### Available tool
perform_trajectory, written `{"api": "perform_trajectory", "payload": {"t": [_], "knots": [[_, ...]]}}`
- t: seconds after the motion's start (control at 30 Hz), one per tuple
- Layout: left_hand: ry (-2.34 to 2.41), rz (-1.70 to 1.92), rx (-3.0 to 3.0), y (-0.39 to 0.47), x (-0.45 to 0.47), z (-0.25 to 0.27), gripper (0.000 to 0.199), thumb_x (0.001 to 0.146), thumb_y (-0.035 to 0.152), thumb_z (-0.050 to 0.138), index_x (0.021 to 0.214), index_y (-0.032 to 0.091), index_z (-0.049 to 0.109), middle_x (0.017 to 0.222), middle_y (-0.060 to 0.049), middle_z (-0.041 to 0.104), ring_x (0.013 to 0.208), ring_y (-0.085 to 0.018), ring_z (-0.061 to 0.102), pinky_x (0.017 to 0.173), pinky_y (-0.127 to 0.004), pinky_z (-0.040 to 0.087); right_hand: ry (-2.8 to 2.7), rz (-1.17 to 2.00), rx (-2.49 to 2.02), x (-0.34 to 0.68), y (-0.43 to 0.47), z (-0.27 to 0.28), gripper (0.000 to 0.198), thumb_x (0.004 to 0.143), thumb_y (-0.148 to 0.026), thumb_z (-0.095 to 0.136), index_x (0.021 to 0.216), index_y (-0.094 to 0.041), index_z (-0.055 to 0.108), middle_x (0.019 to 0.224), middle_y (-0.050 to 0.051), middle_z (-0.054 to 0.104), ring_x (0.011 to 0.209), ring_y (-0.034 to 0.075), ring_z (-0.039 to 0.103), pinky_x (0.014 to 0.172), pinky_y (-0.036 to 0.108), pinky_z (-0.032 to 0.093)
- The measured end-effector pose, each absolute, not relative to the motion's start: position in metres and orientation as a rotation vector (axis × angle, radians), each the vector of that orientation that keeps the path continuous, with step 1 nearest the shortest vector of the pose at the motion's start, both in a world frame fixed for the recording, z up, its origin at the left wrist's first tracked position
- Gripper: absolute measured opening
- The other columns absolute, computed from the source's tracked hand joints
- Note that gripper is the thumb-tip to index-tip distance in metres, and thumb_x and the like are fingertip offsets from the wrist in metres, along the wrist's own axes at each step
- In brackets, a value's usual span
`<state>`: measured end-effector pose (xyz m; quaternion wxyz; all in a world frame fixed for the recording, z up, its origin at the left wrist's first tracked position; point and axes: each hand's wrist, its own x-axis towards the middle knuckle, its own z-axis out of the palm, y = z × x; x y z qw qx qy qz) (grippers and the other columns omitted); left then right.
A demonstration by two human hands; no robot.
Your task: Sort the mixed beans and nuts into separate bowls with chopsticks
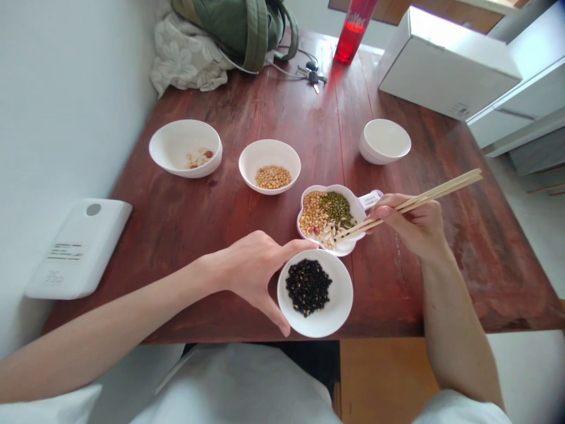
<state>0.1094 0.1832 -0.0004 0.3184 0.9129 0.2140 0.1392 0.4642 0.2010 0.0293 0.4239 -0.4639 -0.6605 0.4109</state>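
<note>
My left hand [253, 268] is spread in a wide C, thumb and fingers curved about the left side of a smooth, round white bowl [339, 300] of small black beans [309, 287]. My right hand [415, 224] is closed on slender, pale wooden chopsticks [441, 189], tips lowered into a scalloped, purple-rimmed tray [348, 245]. Tray sits just beyond the bowl; contact between them I cannot determine. Contents: round yellow beans [312, 207], small green beans [336, 206], flat pale seeds [332, 231]. Table [384, 288]: red-brown wood, visibly grained, with a sheen.
</note>
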Motion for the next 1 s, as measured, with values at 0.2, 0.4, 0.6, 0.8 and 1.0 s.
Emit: {"api": "perform_trajectory", "payload": {"t": [0.2, 0.4, 0.6, 0.8, 1.0], "knots": [[0.570, 0.346, 2.392, 0.183, 0.109, -0.001, 0.143, 0.053, 0.103, 0.079, 0.164, 0.021, 0.041, 0.090, -0.003, 0.086, 0.065, -0.029, 0.080, 0.070, -0.032, 0.052, -1.674, 1.009, -1.164, 0.463, 0.203, 0.035, 0.020, 0.095, -0.045, 0.086, 0.085, -0.027, 0.088, 0.078, 0.004, 0.081, 0.064, 0.021, 0.077, 0.058, 0.034, 0.067], [0.570, 0.345, 2.382, 0.183, 0.110, 0.001, 0.142, 0.053, 0.102, 0.080, 0.164, 0.022, 0.041, 0.094, -0.005, 0.087, 0.070, -0.031, 0.082, 0.070, -0.033, 0.052, -1.457, 1.039, -0.975, 0.458, 0.197, 0.042, 0.023, 0.094, -0.049, 0.084, 0.079, -0.032, 0.084, 0.067, 0.004, 0.073, 0.058, 0.026, 0.076, 0.039, 0.038, 0.060], [0.579, 0.355, 2.384, 0.183, 0.110, 0.000, 0.141, 0.052, 0.103, 0.079, 0.163, 0.023, 0.042, 0.091, -0.004, 0.087, 0.069, -0.031, 0.082, 0.068, -0.032, 0.051, -1.465, 1.210, -0.929, 0.451, 0.193, 0.041, 0.027, 0.092, -0.052, 0.085, 0.080, -0.028, 0.083, 0.069, 0.005, 0.075, 0.057, 0.026, 0.078, 0.037, 0.035, 0.061], [0.563, 0.357, 2.388, 0.183, 0.110, 0.000, 0.141, 0.054, 0.102, 0.080, 0.163, 0.021, 0.042, 0.091, -0.004, 0.086, 0.069, -0.031, 0.082, 0.070, -0.033, 0.052, -1.447, 1.006, -1.098, 0.469, 0.203, 0.038, 0.018, 0.096, -0.040, 0.086, 0.086, -0.026, 0.085, 0.078, 0.004, 0.080, 0.065, 0.025, 0.081, 0.060, 0.039, 0.070], [0.562, 0.359, 2.380, 0.183, 0.110, 0.000, 0.140, 0.056, 0.104, 0.077, 0.163, 0.020, 0.042, 0.093, -0.006, 0.087, 0.073, -0.032, 0.083, 0.072, -0.033, 0.053, -1.567, 1.006, -1.169, 0.465, 0.207, 0.034, 0.027, 0.095, -0.052, 0.085, 0.083, -0.027, 0.085, 0.075, 0.004, 0.082, 0.058, 0.024, 0.078, 0.052, 0.038, 0.068]]}}
